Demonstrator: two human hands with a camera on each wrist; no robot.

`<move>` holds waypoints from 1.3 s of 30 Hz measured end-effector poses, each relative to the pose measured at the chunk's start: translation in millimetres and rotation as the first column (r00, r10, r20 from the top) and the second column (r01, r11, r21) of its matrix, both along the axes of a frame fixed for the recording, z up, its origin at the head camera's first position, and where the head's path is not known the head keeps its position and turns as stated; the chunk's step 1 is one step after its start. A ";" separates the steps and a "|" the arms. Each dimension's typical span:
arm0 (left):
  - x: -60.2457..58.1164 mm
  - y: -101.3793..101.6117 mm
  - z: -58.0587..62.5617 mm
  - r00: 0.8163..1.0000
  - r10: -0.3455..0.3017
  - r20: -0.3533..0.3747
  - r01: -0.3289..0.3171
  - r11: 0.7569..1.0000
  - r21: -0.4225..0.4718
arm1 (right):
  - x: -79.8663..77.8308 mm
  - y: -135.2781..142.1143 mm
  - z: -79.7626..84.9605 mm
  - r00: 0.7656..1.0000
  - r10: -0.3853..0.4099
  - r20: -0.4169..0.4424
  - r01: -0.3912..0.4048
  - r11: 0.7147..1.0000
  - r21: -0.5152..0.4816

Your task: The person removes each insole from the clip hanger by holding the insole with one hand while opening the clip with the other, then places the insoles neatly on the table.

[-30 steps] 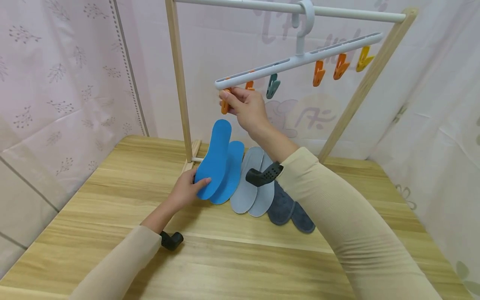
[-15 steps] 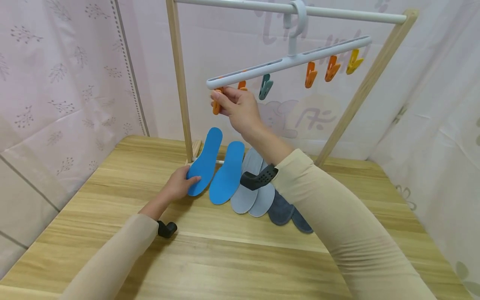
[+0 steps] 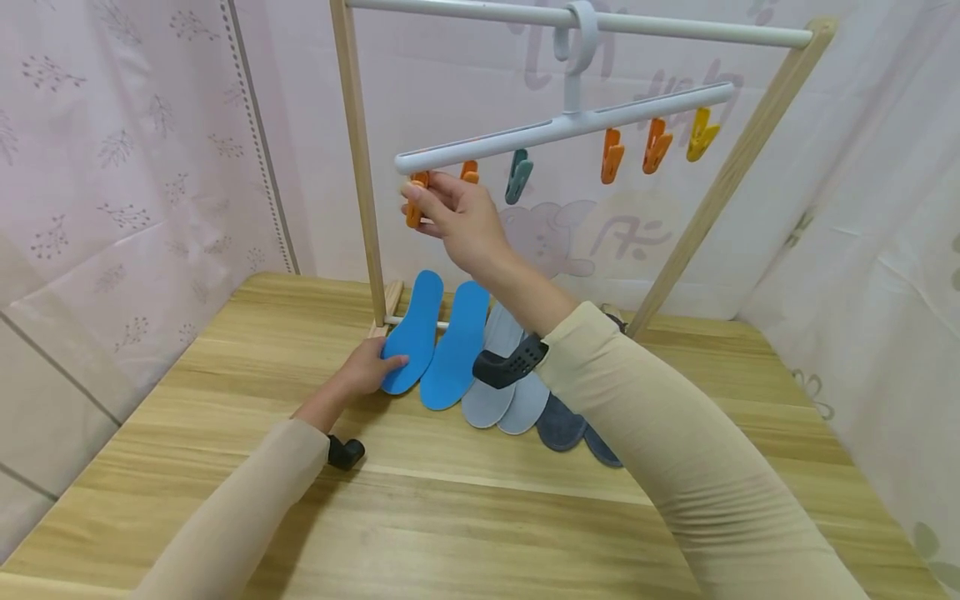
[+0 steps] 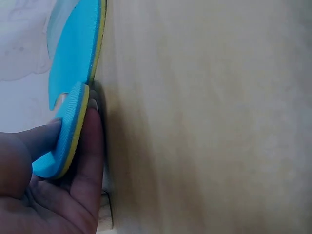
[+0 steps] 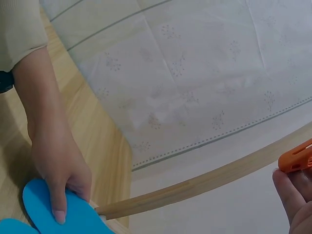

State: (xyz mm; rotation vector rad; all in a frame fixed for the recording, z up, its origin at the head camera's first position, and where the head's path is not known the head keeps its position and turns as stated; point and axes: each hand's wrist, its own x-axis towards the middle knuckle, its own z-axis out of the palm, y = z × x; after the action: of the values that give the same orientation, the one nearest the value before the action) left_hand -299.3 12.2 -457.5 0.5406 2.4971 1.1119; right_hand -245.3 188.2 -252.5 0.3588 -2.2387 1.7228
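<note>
My left hand point(image 3: 363, 367) pinches the wide end of a blue insole point(image 3: 417, 321), thumb on its top face. In the left wrist view the insole's yellow underside layer point(image 4: 75, 141) shows along the edge, with the fingers beneath, close over the table. Just right of it lies a second blue insole point(image 3: 456, 350). Up at the left end of a white hanger point(image 3: 525, 138), my right hand point(image 3: 468, 223) pinches an orange clip point(image 3: 413, 218) between thumb and fingers. The hanger slants, its left end lower.
Two grey insoles point(image 3: 487, 403) and two dark insoles point(image 3: 561, 423) lie to the right, partly behind my right arm. More clips, including a green one point(image 3: 518, 177) and a yellow one point(image 3: 702, 136), hang from the hanger. A wood-legged rack point(image 3: 362, 167) holds it over the table point(image 3: 480, 525).
My left hand has lowered the blue insole beside the other one, first moving left. My right hand has pulled the clip leftward, and the hanger has shifted left with it, its slant easing.
</note>
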 end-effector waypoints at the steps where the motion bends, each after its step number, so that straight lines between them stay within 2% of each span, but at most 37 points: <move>1: -0.2 0.5 -0.2 1.000 0.004 0.004 -0.004 1.000 -0.008 | 0.1 -0.6 0.0 1.000 0.006 -0.001 -0.006 1.000 0.002; 6: 1.0 2.8 2.1 0.999 0.033 -0.005 -0.033 0.998 -0.044 | 0.0 -2.5 -0.2 1.000 0.023 -0.008 -0.023 1.000 -0.006; 10: 5.6 5.9 6.0 0.996 0.088 -0.028 -0.089 0.994 -0.068 | 0.5 -4.2 1.1 0.999 0.031 -0.022 -0.032 0.999 -0.008; 15: 16.1 11.4 12.7 0.981 0.147 -0.126 -0.164 0.977 -0.137 | 2.4 -5.6 3.1 0.998 0.046 -0.053 -0.047 0.999 -0.015; 20: 26.2 17.2 19.1 0.963 0.116 -0.242 -0.176 0.954 -0.244 | 5.8 -5.8 4.6 0.997 0.040 -0.070 -0.040 0.999 0.004; 26: 33.2 22.6 21.7 0.950 0.086 -0.299 -0.185 0.930 -0.319 | 11.5 -4.6 5.6 0.995 0.007 -0.099 0.008 0.989 0.146; 30: 35.7 23.9 21.0 0.942 0.066 -0.331 -0.187 0.917 -0.351 | 17.6 -3.7 5.4 0.995 0.004 -0.103 0.016 0.981 0.191; 35: 38.5 23.8 21.5 0.939 0.045 -0.341 -0.179 0.911 -0.372 | 30.6 3.7 0.6 0.995 0.037 -0.090 -0.014 0.968 0.249; 39: 41.9 19.4 19.2 0.938 0.046 -0.342 -0.172 0.922 -0.346 | 50.6 19.3 -10.1 0.996 0.068 -0.053 -0.045 0.935 0.352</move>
State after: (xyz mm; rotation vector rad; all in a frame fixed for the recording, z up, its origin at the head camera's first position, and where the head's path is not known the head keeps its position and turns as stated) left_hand -257.3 31.6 -438.2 0.5111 2.9652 0.5867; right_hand -194.8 207.5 -262.6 0.5536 -2.5072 1.3081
